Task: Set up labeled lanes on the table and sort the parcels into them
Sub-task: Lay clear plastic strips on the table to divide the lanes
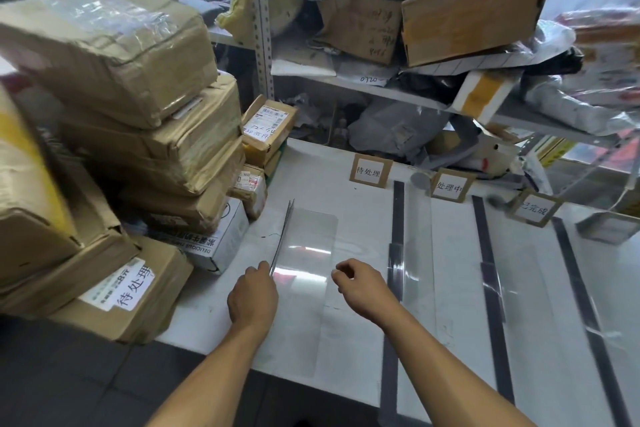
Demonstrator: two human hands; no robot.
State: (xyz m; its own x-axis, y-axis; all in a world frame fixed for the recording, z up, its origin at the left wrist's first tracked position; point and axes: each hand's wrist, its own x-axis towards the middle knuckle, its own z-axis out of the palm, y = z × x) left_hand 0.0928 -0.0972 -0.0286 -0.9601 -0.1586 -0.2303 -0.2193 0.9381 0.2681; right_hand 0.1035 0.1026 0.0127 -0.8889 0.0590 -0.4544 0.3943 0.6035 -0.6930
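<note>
A clear plastic sheet (304, 253) lies on the white table (346, 340) at the centre of the view, in the left-most lane, with its left edge folded upright so it stands as a thin wall. The left hand (252, 295) pinches the near end of that upright edge between thumb and fingers. The right hand (360, 284) hovers at 3 o'clock from the sheet's near end, fingers curled toward the thumb; whether it actually grips the sheet's right edge I cannot tell, since the plastic is nearly invisible there.

The sheet looks light, thin and springy, likely slippery and quick to flex or pop out of its fold. It seems best held at the crease or by both long edges, low near the table, not by one corner.

At 12 o'clock from the sheet stands a cardboard label card (370, 172), with a second card (450, 187) and a third card (535, 208) further toward 2 o'clock. Dark tape strips (398, 215) run down the table between them, marking the lanes, each seemingly with a clear divider along it.

At 9 to 10 o'clock a tall stack of cardboard parcels (145, 114) crowds the table's left side, not yet sorted. A labelled box (121, 291) sits at 8 o'clock. At 12 to 2 o'clock, shelves (381, 87) hold more boxes and grey mailing bags.
</note>
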